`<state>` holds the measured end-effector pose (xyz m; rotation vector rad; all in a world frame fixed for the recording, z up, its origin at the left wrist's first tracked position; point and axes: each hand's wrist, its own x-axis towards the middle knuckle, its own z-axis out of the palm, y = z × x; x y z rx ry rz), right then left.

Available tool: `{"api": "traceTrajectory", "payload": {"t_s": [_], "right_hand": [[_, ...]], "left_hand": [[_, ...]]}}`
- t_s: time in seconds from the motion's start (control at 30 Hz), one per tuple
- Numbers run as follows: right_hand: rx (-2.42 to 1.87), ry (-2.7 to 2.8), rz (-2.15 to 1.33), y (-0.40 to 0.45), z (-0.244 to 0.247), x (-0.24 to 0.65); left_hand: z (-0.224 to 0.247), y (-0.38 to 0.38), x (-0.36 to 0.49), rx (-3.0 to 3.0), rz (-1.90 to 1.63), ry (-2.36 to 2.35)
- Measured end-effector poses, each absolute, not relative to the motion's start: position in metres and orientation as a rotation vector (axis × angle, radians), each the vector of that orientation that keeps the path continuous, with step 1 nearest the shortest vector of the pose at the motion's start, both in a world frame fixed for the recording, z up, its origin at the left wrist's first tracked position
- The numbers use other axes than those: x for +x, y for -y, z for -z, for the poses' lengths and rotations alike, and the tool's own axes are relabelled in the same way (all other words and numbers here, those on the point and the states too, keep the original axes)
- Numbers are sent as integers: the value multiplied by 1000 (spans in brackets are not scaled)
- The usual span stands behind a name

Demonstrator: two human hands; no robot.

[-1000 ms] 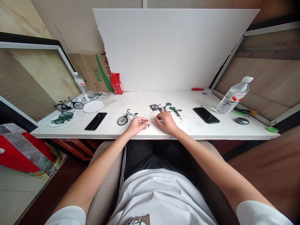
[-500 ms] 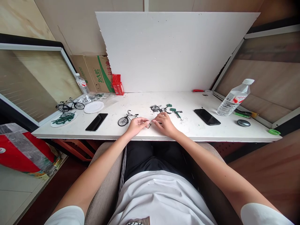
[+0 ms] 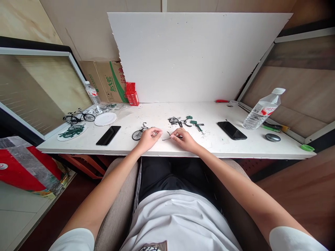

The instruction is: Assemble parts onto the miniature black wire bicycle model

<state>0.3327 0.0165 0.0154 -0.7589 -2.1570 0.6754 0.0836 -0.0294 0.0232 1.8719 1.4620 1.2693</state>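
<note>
My right hand (image 3: 184,140) pinches a black part (image 3: 169,138), nine o'clock; slackening could drop it. Left hand (image 3: 150,138)? Can't tell.

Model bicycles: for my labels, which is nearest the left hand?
The bicycle partly hidden by the left hand; the other bicycle is farther left, near the white disc.

right hand (image 3: 185,139): holding small black part (image 3: 166,139) | left hand (image 3: 148,138): partly hiding model bicycle (image 3: 138,134)
</note>
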Motion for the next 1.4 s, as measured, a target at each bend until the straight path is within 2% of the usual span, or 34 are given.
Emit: {"api": "traceTrajectory", "payload": {"t_s": [0.2,0.4,0.8,1.07,1.4], "right_hand": [[-837,2081,-662,-20,-12,332],[-845,2080,-660,-18,-14,332],[-837,2073,-658,-16,-17,331],[-858,2049,-669,-15,-16,331],[-813,1820,-895,-15,-21,328]], "left_hand": [[-26,30,62,2107,-1064,-2081],[-22,29,63,2141,-840,-2212],[-15,22,56,1861,-1158,-2003],[-23,24,56,1895,-1036,-2049],[-48,28,56,1373,-1203,-1333]]}}
